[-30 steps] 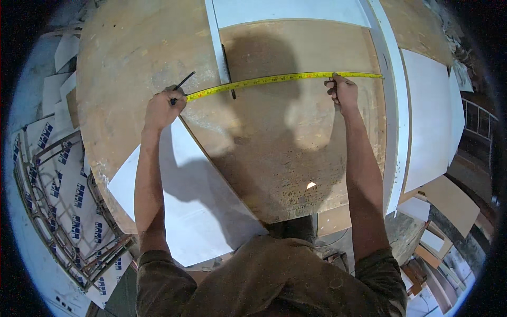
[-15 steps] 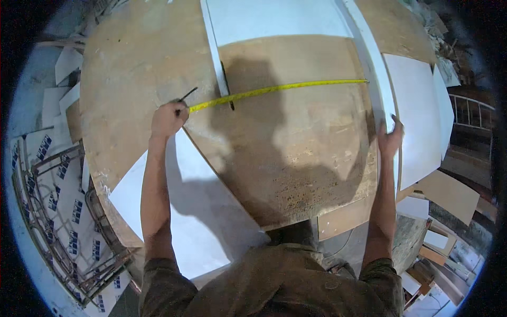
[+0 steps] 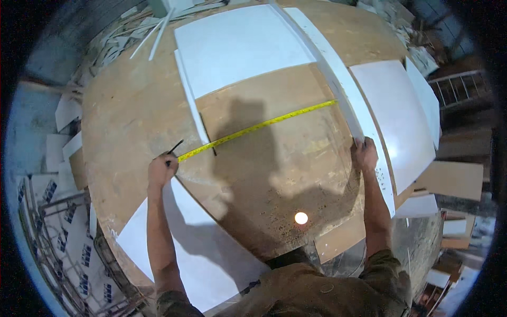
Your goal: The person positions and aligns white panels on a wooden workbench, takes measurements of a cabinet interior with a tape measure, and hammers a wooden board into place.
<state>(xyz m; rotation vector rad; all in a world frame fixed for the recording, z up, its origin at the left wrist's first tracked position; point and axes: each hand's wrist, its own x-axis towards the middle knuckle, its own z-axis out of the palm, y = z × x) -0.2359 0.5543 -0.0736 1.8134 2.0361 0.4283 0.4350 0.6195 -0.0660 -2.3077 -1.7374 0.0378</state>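
My left hand [image 3: 162,170] is closed at the near end of a yellow tape measure [image 3: 259,126]; its case is hidden in my fingers. A thin dark stick, perhaps a pencil [image 3: 176,147], also pokes out of that hand. The blade runs slantwise up to the right, across a narrow white strip [image 3: 191,100], and ends by a long white board [image 3: 351,87]. Around the left edge of this board, near its closer end, my right hand [image 3: 365,154] is closed. Beneath my left forearm lies a white panel [image 3: 195,238] with a slanting edge.
The brown wooden worktop [image 3: 127,116] carries another white panel [image 3: 243,47] at the far side and a pale panel [image 3: 393,116] at right. Offcuts [image 3: 113,42] pile up at the far left. A metal frame [image 3: 63,243] stands at lower left; boards [image 3: 449,179] lie at right.
The view has shifted, showing more of the far side. My right hand has moved from the board's right side to its left edge. My left hand keeps hold of the tape.
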